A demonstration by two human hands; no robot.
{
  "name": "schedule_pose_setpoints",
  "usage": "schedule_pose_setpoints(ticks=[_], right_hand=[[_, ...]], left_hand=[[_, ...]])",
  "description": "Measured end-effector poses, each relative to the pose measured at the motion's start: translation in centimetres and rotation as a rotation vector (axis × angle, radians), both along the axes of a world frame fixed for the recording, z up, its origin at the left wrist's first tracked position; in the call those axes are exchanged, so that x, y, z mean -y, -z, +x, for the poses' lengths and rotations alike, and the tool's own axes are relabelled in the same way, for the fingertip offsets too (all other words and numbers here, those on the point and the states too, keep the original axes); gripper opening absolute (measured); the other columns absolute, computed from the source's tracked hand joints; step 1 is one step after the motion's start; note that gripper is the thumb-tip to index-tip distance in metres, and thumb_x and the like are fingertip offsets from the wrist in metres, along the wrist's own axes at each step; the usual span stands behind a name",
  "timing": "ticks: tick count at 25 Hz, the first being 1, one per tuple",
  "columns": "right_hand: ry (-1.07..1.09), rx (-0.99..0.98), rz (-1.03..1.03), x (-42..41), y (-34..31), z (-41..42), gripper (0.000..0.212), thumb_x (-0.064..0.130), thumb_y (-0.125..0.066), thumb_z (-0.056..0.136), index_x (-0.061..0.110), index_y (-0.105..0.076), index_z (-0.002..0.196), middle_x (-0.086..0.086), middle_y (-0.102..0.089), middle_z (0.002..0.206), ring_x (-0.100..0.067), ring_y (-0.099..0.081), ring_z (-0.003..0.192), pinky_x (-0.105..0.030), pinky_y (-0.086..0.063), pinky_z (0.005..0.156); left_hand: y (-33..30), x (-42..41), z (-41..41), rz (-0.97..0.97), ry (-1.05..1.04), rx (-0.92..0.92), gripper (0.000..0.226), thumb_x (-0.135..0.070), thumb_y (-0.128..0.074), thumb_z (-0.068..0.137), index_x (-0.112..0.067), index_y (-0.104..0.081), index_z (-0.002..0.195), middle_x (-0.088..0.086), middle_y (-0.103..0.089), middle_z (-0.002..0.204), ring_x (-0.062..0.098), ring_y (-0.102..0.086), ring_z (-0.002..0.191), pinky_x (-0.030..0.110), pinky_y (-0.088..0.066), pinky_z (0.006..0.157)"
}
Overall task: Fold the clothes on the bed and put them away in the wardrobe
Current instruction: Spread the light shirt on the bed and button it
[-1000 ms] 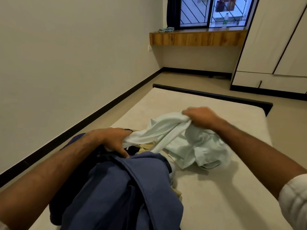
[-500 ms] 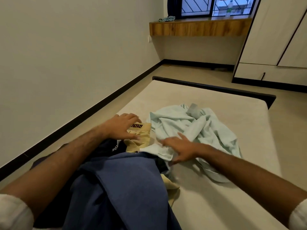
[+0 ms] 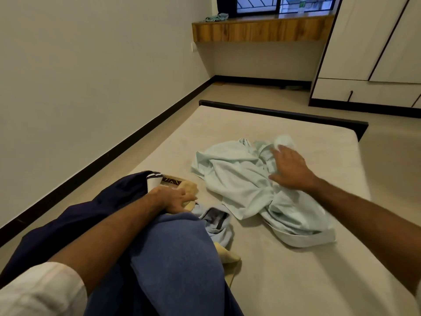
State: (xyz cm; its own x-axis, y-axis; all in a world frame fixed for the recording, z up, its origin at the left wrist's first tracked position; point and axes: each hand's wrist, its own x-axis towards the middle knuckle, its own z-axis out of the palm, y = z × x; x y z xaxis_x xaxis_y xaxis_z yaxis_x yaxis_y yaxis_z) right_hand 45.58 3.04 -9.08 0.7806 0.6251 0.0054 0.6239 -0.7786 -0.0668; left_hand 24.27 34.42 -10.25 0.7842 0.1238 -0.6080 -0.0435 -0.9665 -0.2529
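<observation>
Near pile of one blue garment (image 3: 177, 258) and one navy garment (image 3: 109, 201) unchanged, left hand (image 3: 172, 199) now pressing flat-fingered on the beige cloth (image 3: 190, 187), right hand (image 3: 289, 166) moved outward, spread open atop the mint shirt (image 3: 239, 179) mid-bed (image 3: 296, 281); woven label unreadable; wardrobe (image 3: 364, 42) beyond.
</observation>
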Motion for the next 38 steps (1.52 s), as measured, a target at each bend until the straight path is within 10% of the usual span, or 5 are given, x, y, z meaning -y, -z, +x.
schedule_pose_setpoints(ticks=[9,13,20,28,38], right_hand=[[-0.407,-0.054,-0.373,-5.3,4.7,-8.0,0.062,0.051,-0.056,0.094,0.033,-0.035,0.149,0.000,-0.007,0.166,-0.027,-0.004,0.152,-0.057,0.000,0.121],[-0.489,-0.432,0.123,-8.9,2.0,-14.7,0.055,0.055,-0.055,0.096,0.030,-0.046,0.144,0.001,-0.040,0.153,-0.021,-0.037,0.141,-0.037,-0.029,0.113],[-0.885,-0.907,-0.033,-19.8,0.7,-36.3,0.147,0.089,-0.073,0.045,0.037,0.007,0.157,0.008,-0.005,0.166,-0.022,-0.013,0.153,-0.050,-0.025,0.122],[-0.925,-1.408,0.267,-19.7,2.9,-45.3,0.080,0.063,-0.061,0.089,0.041,-0.017,0.152,0.008,-0.044,0.151,-0.011,-0.045,0.137,-0.043,-0.041,0.113],[-0.692,-0.305,-0.439,-21.1,-1.4,-32.8,0.081,0.061,-0.078,0.074,0.024,-0.046,0.139,-0.003,-0.053,0.138,-0.025,-0.054,0.122,-0.040,-0.047,0.101]], left_hand=[[-0.7,-2.9,-7.9,0.087,-0.240,0.144,0.036,-0.032,-0.048,0.098,-0.016,-0.050,0.130,0.010,-0.059,0.133,0.030,-0.061,0.115,0.045,-0.051,0.096],[-2.7,-4.2,-16.3,-0.026,-0.446,0.217,0.034,-0.029,-0.054,0.097,-0.015,-0.049,0.127,0.011,-0.058,0.132,0.029,-0.060,0.112,0.041,-0.048,0.095],[-7.5,-1.5,-28.5,0.078,-0.527,0.265,0.033,-0.037,-0.047,0.102,-0.016,-0.052,0.126,0.009,-0.062,0.128,0.026,-0.062,0.109,0.040,-0.050,0.095],[-15.0,0.2,-38.7,-0.154,-0.625,0.190,0.018,-0.033,-0.049,0.100,-0.026,-0.057,0.086,-0.006,-0.061,0.086,0.007,-0.055,0.073,0.028,-0.045,0.073],[-9.2,-1.6,-33.7,-0.100,-0.361,0.441,0.073,-0.077,-0.035,0.090,-0.033,-0.033,0.149,-0.003,-0.042,0.149,0.017,-0.048,0.126,0.036,-0.042,0.102]])
